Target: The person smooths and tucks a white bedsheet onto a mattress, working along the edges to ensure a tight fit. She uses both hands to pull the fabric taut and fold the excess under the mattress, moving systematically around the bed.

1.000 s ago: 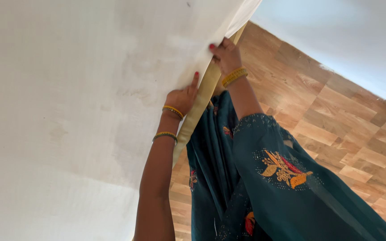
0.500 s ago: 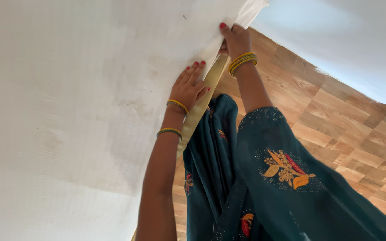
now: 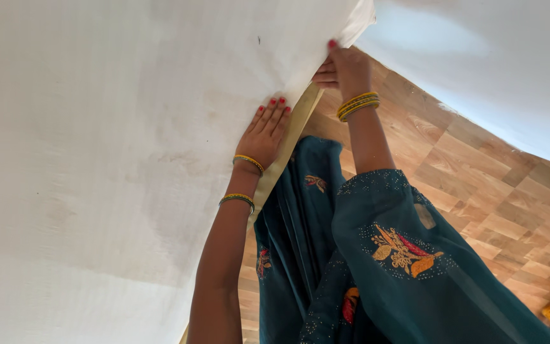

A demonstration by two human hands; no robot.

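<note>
A white bedsheet (image 3: 116,140) fills the left and upper part of the frame, spread over a mattress with a beige edge (image 3: 281,159). The left hand (image 3: 263,132) lies flat on the sheet near centre, fingers (image 3: 274,109) straight and close together. The right hand (image 3: 345,67), upper centre, pinches the sheet's corner, fingers curled around the fabric. Wood-patterned floor (image 3: 498,204) lies at right.

Open room: bare wood floor (image 3: 479,191) right of the bed edge (image 3: 284,150).
Blocked: white sheet (image 3: 128,127) covers everything left; teal garment (image 3: 364,267) hangs alongside the edge.
</note>
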